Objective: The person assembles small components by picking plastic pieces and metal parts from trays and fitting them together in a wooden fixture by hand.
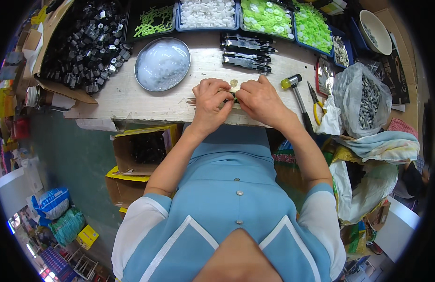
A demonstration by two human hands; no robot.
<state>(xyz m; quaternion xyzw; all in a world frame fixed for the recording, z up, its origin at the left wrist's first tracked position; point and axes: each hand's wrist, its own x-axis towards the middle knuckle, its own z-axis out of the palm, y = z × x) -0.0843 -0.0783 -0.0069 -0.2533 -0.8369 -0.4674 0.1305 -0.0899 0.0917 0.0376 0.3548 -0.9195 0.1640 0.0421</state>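
My left hand [211,101] and my right hand [262,100] meet near the table's front edge, fingertips pinched together. Between them is a small dark part [235,97] with a hint of green, mostly hidden by the fingers. Just beyond the hands, several long black assembled pieces [248,62] lie side by side. To the left stands a round metal dish [188,69] holding a whitish, translucent, grease-like substance [162,61]. A hammer [298,98] with a yellow and black head rests to the right of my right hand, beside yellow-handled pliers [317,107].
Along the back, blue trays [208,29] hold white and bright green plastic parts. A carton [69,94] of black parts stands at the left. At the right are a clear bag [344,89] of grey metal parts and a cream bowl [386,40]. Open cartons [125,162] stand below the table.
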